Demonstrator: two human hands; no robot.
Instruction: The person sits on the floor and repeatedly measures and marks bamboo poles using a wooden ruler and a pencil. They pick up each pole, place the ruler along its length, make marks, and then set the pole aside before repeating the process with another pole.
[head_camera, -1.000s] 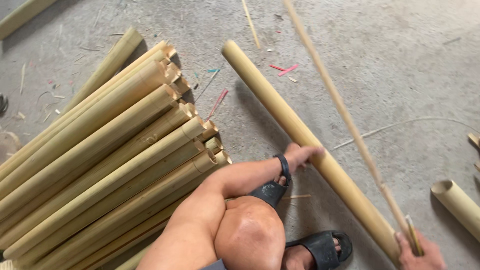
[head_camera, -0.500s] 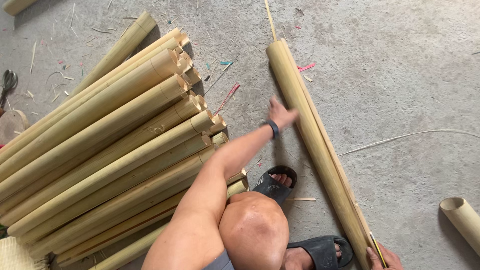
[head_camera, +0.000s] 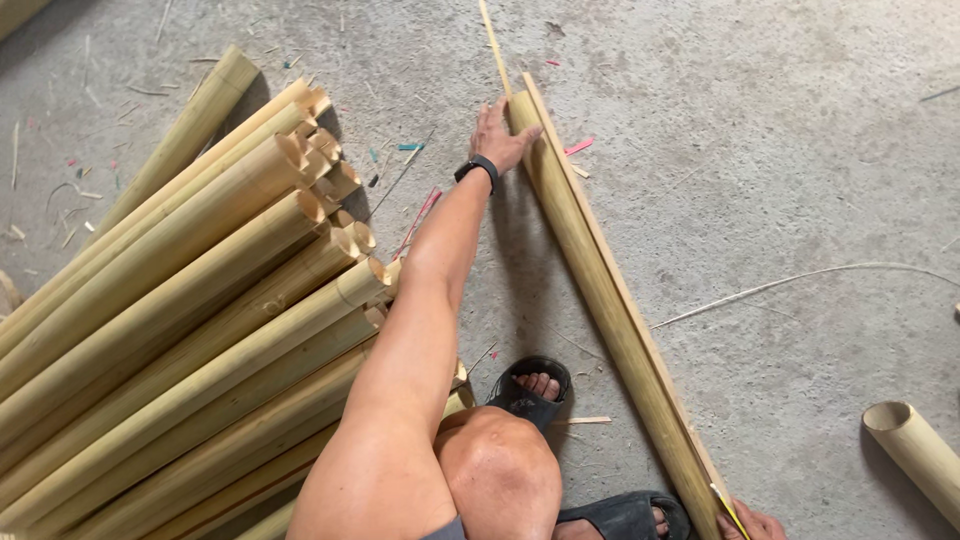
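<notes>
a long pale-green bamboo pole (head_camera: 600, 300) is steadied on the grey concrete floor (head_camera: 800, 150) with a thin flat bamboo strip (head_camera: 560, 150) laid along it.

the far end of the pole is pressed by the left hand (head_camera: 497, 135), fingers spread open and flat on the cut end, a black wristband (head_camera: 478, 167) worn at the wrist. the near end is met by the right hand (head_camera: 752, 524), only partly in view at the frame edge, so its grip cannot be told. the strip is best kept flush against the pole along its whole length, both ends being held firm so neither can roll or slide. one pole and one strip are counted under the hands; a stack of similar bamboo poles (head_camera: 180, 330), more than ten, lies to the left, one short bamboo tube (head_camera: 915, 450) to the right, and two black sandals (head_camera: 530, 390) are worn.
</notes>
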